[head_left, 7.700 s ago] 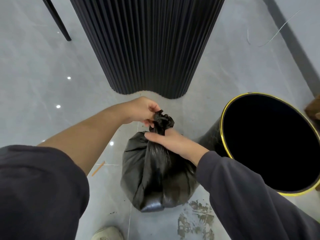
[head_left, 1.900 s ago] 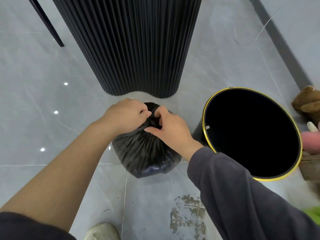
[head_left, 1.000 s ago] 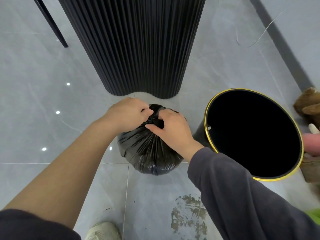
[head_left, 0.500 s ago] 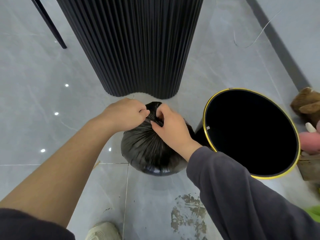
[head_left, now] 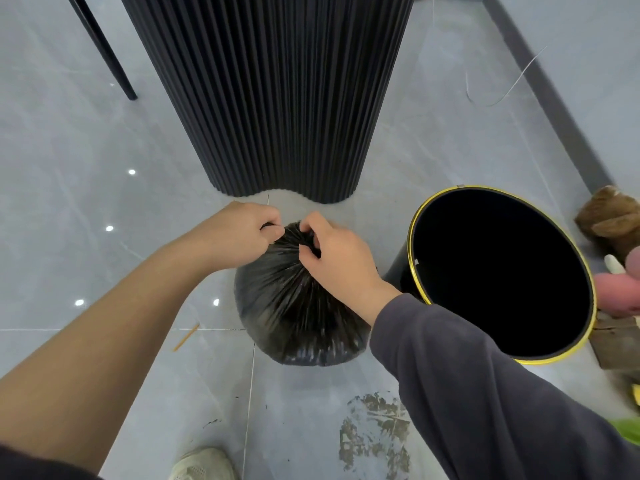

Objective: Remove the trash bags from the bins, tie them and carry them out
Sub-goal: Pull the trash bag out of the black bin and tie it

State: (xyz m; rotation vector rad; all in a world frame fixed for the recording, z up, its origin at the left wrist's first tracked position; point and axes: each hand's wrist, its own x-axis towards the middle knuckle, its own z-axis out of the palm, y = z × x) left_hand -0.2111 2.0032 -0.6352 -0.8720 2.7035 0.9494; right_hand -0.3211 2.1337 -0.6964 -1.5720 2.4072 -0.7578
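Observation:
A full black trash bag [head_left: 298, 306] stands on the grey tiled floor in the middle of the head view. Its gathered neck is bunched at the top, between my two hands. My left hand [head_left: 242, 237] grips the left side of the neck with curled fingers. My right hand [head_left: 336, 258] pinches the right side of it. The knot itself is mostly hidden by my fingers. Just right of the bag stands a black bin [head_left: 420, 237] with a gold rim, with nothing visible in its dark inside.
A tall black fluted column [head_left: 277, 98] rises right behind the bag. A thin black furniture leg [head_left: 104, 53] stands at the far left. Soft toys [head_left: 613, 220] and a wooden box [head_left: 616, 341] lie right of the bin. My shoe [head_left: 204, 465] is near the bottom edge.
My hands have moved slightly apart on the neck of the bag. The bag has sagged lower on the floor and the neck looks pulled tighter.

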